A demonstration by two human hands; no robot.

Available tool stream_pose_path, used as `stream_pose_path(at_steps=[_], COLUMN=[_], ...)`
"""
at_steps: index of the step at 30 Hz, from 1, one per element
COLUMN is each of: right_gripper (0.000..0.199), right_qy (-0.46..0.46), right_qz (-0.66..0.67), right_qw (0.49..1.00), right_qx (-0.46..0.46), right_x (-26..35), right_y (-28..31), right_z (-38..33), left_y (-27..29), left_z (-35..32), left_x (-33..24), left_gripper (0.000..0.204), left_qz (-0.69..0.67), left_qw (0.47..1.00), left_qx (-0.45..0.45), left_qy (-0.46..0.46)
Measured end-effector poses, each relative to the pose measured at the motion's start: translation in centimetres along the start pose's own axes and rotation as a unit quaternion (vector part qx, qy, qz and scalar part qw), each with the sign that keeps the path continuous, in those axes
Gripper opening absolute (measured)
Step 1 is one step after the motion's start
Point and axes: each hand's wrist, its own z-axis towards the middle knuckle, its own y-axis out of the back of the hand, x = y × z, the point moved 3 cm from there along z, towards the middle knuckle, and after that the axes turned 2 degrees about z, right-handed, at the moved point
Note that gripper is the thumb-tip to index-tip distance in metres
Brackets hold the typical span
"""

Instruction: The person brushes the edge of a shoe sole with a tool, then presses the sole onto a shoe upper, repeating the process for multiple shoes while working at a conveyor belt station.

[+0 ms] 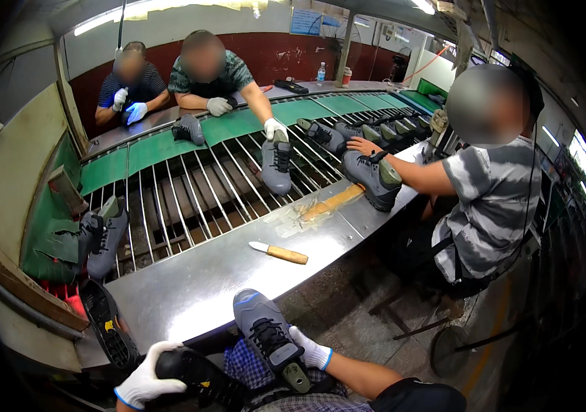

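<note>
Two grey shoes [106, 240] rest at the far left end of the metal rods [193, 199], and just below them a loose black sole [105, 323] lies tilted by the steel counter [190, 288]. My gloved left hand [152, 374] grasps the end of another black sole [197, 371] (yellow marks show on it), and right of it a laced grey shoe [265, 329] with a green last [297, 378] is over my lap, toe toward the counter, where a wooden-handled knife [279, 253] lies. My gloved right hand [312, 349] grips that shoe near the heel, fingertips hidden, with a seated co-worker [488, 196] farther right.
</note>
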Motion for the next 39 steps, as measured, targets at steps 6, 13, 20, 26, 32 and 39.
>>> stream_pose_path(at_steps=[6, 13, 20, 26, 32, 39], right_gripper=[0.111, 0.106, 0.105, 0.111, 0.125, 0.116], right_qy=[-0.025, 0.046, 0.001, 0.051, -0.026, -0.144], right_qz=[0.017, -0.034, 0.024, -0.173, 0.008, 0.105], right_qw=[0.979, 0.983, 0.968, 0.972, 0.970, 0.940], right_qx=[0.203, 0.177, 0.251, 0.154, 0.241, 0.291], right_x=[2.6, 3.2, 4.2, 6.1, 5.1, 2.6], right_y=[-5.9, -7.2, -8.7, -9.9, -9.8, -10.4], right_z=[-1.6, -1.6, -3.7, -3.1, -6.0, -9.7], left_y=[-5.0, -5.9, -3.8, -2.8, -1.4, -9.2], left_z=[0.7, 0.7, 0.2, 3.3, 10.3, 14.5], left_x=[4.2, 4.4, 2.1, 0.2, -8.4, 3.9], left_gripper=[0.060, 0.050, 0.026, 0.044, 0.019, 0.026], left_qz=[-0.405, -0.462, -0.392, -0.458, 0.236, -0.593], left_qw=[0.889, 0.855, 0.906, 0.878, 0.884, 0.798], left_qx=[-0.090, -0.093, -0.059, -0.082, -0.031, 0.105], left_qy=[-0.194, -0.217, -0.145, -0.110, -0.402, -0.034])
